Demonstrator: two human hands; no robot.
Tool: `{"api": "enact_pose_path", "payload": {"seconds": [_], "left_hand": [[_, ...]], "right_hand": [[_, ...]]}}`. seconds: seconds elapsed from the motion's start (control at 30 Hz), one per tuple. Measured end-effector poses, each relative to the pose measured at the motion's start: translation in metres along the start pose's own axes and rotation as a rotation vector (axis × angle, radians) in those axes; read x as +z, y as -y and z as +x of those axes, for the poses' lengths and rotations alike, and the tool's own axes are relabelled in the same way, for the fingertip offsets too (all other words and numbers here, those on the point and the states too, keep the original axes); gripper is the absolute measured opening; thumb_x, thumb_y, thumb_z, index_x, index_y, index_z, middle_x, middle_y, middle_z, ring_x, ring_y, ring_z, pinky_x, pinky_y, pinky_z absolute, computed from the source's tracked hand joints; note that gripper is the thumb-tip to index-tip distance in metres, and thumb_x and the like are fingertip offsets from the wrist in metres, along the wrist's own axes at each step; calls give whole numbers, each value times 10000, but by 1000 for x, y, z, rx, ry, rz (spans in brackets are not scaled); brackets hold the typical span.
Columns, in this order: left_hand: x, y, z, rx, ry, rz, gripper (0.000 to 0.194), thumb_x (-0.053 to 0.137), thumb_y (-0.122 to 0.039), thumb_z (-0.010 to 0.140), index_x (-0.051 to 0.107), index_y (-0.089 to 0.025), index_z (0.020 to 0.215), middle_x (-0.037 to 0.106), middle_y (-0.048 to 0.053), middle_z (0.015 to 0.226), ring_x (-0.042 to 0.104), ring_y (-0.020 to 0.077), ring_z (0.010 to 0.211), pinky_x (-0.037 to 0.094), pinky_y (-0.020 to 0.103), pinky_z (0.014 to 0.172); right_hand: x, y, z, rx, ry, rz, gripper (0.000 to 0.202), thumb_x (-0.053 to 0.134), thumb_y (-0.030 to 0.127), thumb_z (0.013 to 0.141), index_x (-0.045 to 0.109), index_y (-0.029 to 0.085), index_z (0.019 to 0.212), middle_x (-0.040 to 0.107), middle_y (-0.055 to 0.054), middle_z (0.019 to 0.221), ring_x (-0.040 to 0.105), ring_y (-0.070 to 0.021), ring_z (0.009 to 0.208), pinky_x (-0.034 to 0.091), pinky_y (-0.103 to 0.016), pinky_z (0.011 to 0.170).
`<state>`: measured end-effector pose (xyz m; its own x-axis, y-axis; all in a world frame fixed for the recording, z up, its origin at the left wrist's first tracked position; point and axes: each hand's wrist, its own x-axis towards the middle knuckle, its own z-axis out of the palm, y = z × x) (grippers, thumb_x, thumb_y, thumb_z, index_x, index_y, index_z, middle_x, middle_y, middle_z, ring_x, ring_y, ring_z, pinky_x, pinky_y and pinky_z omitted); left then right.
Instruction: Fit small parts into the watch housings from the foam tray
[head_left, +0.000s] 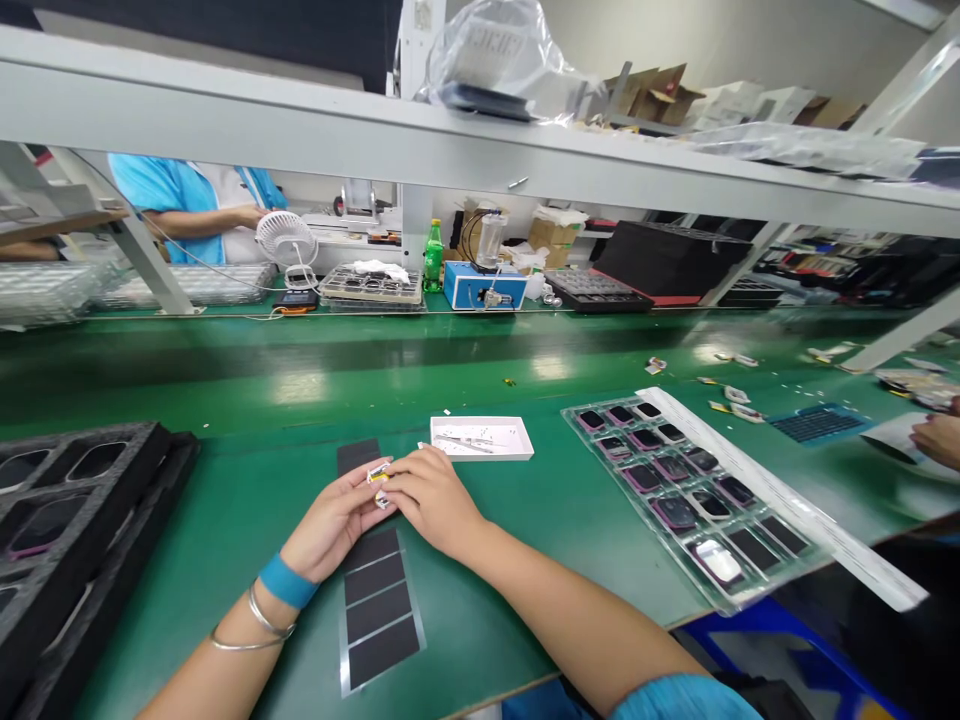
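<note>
Between left hand (pixel 337 512) and right hand (pixel 439 505): small part (pixel 379 473), white with yellow.
Left hand half-closed, palm turned up, fingers holding the part; right hand palm-down, fingers bent over it, grip hidden, cannot tell. Beneath left hand: strip of matte black rectangles (pixel 379 605) on shiny film.

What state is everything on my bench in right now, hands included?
Left hand: holding the small white-and-yellow part
Right hand: fingers at that part, grip unclear
Small white-and-yellow part: held up off the bench
White box: open, small bits inside
Clear tray: flat, loaded with mostly dark-faced pieces
Black-pad sheet: flat, partly hidden by hands
Green bottle: upright
White fan: standing, spinning or not unclear
</note>
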<state>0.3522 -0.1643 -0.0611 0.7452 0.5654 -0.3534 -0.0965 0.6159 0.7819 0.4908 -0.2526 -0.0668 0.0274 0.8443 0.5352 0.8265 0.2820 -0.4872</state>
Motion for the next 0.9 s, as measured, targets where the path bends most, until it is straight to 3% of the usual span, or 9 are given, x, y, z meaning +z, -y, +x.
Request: {"api": "enact_pose_path", "payload": {"seconds": [0.1, 0.17, 0.27, 0.37, 0.53, 0.67, 0.8, 0.9], "left_hand": [[0, 1, -1, 33, 42, 69, 422, 701, -164, 712, 578, -170, 1116, 635, 86, 1077, 608, 173, 945, 487, 310, 887], [1, 1, -2, 46, 39, 106, 455, 728, -183, 690, 572, -166, 1117, 644, 90, 1059, 614, 182, 937, 497, 308, 864], [3, 0, -3, 57, 32, 154, 498, 765, -225, 648, 577, -149, 1102, 655, 109, 1033, 621, 203, 921, 515, 299, 808], [5, -2, -5, 72, 38, 186, 521, 788, -254, 611, 593, -140, 1081, 660, 122, 1020, 620, 221, 927, 516, 294, 786], [4, 0, -1, 136, 46, 209, 510, 781, -270, 618, 598, -151, 1079, 658, 120, 1030, 618, 219, 929, 509, 299, 797], [-2, 0, 8, 176, -1, 157, 567, 782, -221, 610, 566, -139, 1128, 657, 136, 1010, 631, 230, 886, 527, 320, 744], [-18, -23, 12, 347, -174, 29, 483, 723, -207, 679, 556, -117, 1122, 626, 149, 1085, 636, 218, 901, 516, 310, 800], [-35, -51, -6, 526, -272, -63, 532, 652, -193, 740, 473, -166, 1241, 597, 104, 1151, 601, 191, 1005, 451, 310, 936]], "right_hand": [[2, -4, 1, 205, -30, 271, 275, 639, 127, 765, 589, 208, 1022, 536, -62, 1133, 479, -184, 1079, 392, -377, 966], [4, -8, 0, 362, 31, 547, 464, 644, 117, 739, 490, 210, 1166, 489, -80, 1201, 495, -177, 1090, 436, -357, 929], [9, -13, -1, 516, 191, 938, 578, 596, 96, 751, 370, 213, 1270, 558, -68, 1092, 584, -146, 958, 493, -321, 846], [12, -12, -2, 536, 206, 1048, 525, 569, 82, 755, 403, 203, 1239, 594, -42, 985, 615, -132, 874, 511, -294, 806], [14, -8, -1, 473, 124, 952, 488, 541, 98, 766, 431, 215, 1227, 601, -44, 1004, 621, -145, 894, 523, -296, 794], [16, -18, -1, 422, 115, 752, 562, 567, 191, 783, 359, 204, 1305, 587, -87, 1100, 616, -179, 932, 506, -381, 849], [11, -22, -2, 331, 217, 396, 587, 593, 296, 790, 379, 198, 1328, 460, -108, 1307, 436, -229, 1210, 334, -456, 1042], [7, -18, -3, 293, 367, 194, 586, 567, 365, 811, 390, 200, 1345, 366, -90, 1387, 315, -236, 1296, 259, -446, 1092]]}}
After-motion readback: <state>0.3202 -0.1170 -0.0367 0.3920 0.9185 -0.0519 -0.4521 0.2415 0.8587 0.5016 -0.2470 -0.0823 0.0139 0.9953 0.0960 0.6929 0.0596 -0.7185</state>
